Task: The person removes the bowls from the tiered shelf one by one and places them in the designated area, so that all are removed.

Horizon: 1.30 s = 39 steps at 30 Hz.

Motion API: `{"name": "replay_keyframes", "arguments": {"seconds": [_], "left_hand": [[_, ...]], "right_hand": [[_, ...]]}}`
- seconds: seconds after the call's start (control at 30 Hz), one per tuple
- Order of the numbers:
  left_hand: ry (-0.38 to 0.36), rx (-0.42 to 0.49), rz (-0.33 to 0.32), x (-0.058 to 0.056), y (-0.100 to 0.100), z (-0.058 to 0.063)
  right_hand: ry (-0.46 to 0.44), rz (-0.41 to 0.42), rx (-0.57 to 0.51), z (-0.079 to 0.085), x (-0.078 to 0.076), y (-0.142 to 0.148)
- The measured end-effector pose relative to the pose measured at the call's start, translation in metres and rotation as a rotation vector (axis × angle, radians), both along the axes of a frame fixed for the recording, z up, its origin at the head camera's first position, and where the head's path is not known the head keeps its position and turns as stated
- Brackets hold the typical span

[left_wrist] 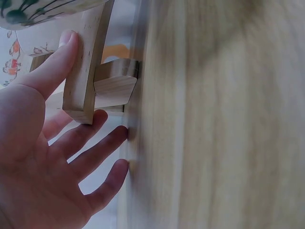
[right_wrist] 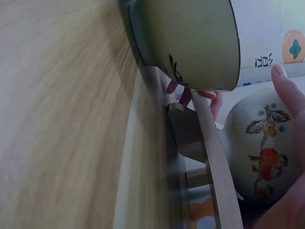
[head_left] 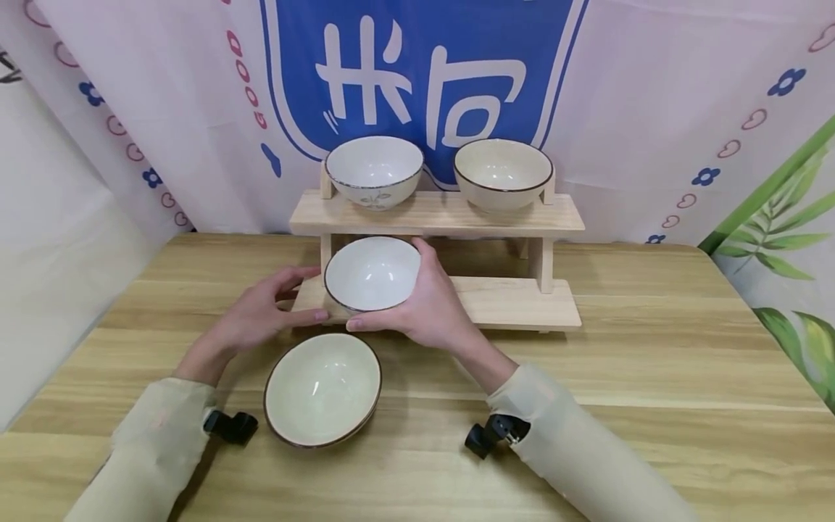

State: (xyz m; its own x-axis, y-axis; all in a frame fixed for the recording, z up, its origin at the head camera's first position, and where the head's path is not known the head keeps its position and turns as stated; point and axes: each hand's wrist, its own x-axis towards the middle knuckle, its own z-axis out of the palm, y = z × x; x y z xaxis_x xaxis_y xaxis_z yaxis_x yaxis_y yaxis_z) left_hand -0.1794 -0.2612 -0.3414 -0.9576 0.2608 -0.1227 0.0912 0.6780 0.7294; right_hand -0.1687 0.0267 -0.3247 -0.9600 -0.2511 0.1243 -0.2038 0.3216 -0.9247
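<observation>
A white bowl (head_left: 372, 274) with a dark rim sits on the left part of the lower tier of a two-tier wooden stand (head_left: 515, 301). My right hand (head_left: 430, 301) grips it from the right, thumb along the front and fingers behind. In the right wrist view that bowl (right_wrist: 262, 148) shows painted red fruit and leaves. At the lower tier's left end, my left hand (head_left: 261, 308) has its thumb by the front and its fingers spread around the board end (left_wrist: 78, 102). A cream bowl (head_left: 322, 391) with a brown rim stands on the table before both hands.
On the upper tier are a white bowl (head_left: 375, 174) with a grey leaf pattern, left, and a cream brown-rimmed bowl (head_left: 502, 176), right. A printed cloth (head_left: 639, 109) hangs close behind the stand. The wooden table (head_left: 652, 362) extends to both sides.
</observation>
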Motion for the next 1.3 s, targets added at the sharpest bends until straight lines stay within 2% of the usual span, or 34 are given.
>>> {"name": "replay_keyframes", "arguments": {"seconds": [0.17, 0.57, 1.07, 1.3], "left_hand": [[0.003, 0.018, -0.006, -0.001, 0.002, -0.001], [0.008, 0.007, -0.001, -0.002, 0.004, -0.001], [-0.002, -0.013, 0.005, 0.001, -0.001, -0.001], [-0.007, 0.002, 0.005, 0.001, 0.000, 0.000]], "right_hand": [[0.000, -0.037, 0.027, -0.001, 0.000, -0.001], [0.064, -0.022, 0.007, -0.004, 0.000, 0.005], [-0.004, 0.030, 0.055, 0.002, 0.022, 0.031], [0.011, 0.076, 0.058, 0.006, 0.035, 0.049]]}}
